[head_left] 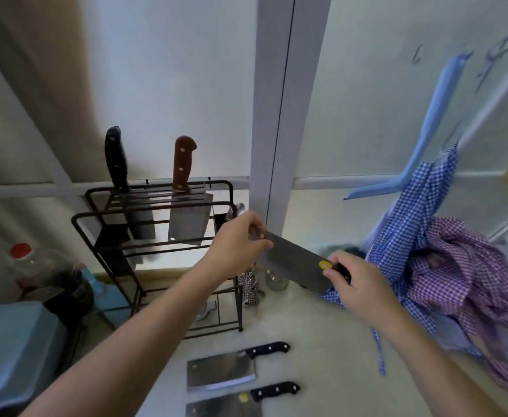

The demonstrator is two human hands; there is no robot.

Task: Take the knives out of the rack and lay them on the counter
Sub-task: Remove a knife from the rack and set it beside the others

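Note:
A black wire knife rack (pixel 156 242) stands on the pale counter (pixel 322 341). Two knives remain upright in it, one with a black handle (pixel 116 159) and one with a brown handle (pixel 183 164). Between my hands, in the air just right of the rack, is a cleaver (pixel 295 263) with a yellow sticker. My left hand (pixel 240 245) grips one end of it and my right hand (pixel 358 284) grips the dark handle end. Two black-handled cleavers (pixel 221 368) (pixel 231 406) lie flat on the counter near the front edge.
Checked blue and purple cloths (pixel 445 266) are piled at the right. A teal bin (pixel 15 350), a red-capped jar (pixel 33 266) and a blue bottle stand left of the rack. A small glass jar (pixel 277 281) and a patterned holder (pixel 249 287) sit behind the cleaver.

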